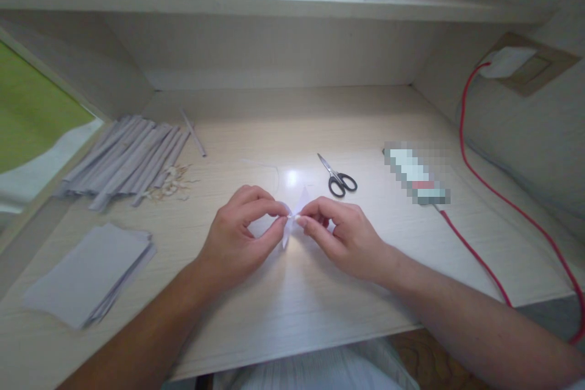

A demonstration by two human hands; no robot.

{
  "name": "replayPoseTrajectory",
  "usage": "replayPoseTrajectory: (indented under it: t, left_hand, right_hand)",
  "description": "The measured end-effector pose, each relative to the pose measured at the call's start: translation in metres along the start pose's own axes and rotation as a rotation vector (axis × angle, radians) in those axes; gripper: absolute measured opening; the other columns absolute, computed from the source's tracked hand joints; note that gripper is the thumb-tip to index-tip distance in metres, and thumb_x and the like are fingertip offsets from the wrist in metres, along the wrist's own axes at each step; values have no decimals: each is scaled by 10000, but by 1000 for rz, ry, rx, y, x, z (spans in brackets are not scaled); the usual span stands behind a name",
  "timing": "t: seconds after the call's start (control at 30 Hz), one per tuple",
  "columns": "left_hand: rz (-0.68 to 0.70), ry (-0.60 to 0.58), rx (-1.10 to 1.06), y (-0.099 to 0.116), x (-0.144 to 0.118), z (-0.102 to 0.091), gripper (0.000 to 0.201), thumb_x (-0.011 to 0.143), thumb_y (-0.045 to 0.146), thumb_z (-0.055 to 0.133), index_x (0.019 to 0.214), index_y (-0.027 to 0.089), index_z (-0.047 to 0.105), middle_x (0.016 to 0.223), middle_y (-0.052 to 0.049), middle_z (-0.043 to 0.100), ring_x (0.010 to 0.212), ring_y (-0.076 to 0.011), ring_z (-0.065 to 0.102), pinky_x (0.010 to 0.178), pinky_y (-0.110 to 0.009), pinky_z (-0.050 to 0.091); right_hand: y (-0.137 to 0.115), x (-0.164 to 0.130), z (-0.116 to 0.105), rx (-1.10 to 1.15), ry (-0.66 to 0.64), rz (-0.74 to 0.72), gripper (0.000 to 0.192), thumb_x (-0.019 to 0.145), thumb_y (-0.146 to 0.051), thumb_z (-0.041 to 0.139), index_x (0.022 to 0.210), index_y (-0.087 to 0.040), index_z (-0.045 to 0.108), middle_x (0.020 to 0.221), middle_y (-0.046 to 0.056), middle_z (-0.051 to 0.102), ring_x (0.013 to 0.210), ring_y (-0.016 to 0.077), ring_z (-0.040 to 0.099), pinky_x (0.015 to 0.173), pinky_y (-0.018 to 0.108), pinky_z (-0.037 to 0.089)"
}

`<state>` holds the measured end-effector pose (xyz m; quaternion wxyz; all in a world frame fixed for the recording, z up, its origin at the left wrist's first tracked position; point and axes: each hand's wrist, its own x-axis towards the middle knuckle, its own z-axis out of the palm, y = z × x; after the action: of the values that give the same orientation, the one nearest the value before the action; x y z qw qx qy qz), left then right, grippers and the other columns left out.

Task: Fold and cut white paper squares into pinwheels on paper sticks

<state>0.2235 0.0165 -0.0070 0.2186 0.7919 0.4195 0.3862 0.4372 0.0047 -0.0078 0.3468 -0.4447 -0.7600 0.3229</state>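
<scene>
Head view: I see my left hand (237,234) and right hand (340,233) drawn together, both pinched on a small white paper piece (294,214) held between the fingertips just above the desk (292,317); it looks part-folded, its final shape not yet clear. Well off to the left of my left hand lies a row of rolled paper tubes (130,158), which I judge finished; nearer me on that side a stack of flat sheets (91,271) waits unused; scissors (338,178) lie just beyond my right hand.
</scene>
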Motion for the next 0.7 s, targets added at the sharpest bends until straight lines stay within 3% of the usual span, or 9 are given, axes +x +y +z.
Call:
replayPoseTrajectory:
  t: [0.57, 0.7]
  left_hand:
    - [-16, -5, -14, 0, 0, 3, 95, 822, 166, 751, 907, 207, 752, 902, -38, 698, 870, -189, 660, 791, -330, 514]
    - [-82, 4, -52, 3, 0, 4, 79, 848, 156, 714, 879, 210, 762, 880, -32, 704, 853, -182, 667, 784, -321, 512]
  right_hand:
    - [2, -2, 0, -72, 28, -42, 116, 962, -188, 593, 930, -151, 698, 794, 31, 718, 690, 141, 638, 652, 255, 457]
    - [1, -2, 1, -81, 44, -63, 126, 972, -204, 595, 921, -143, 692, 787, 36, 717, 688, 139, 641, 642, 253, 454]
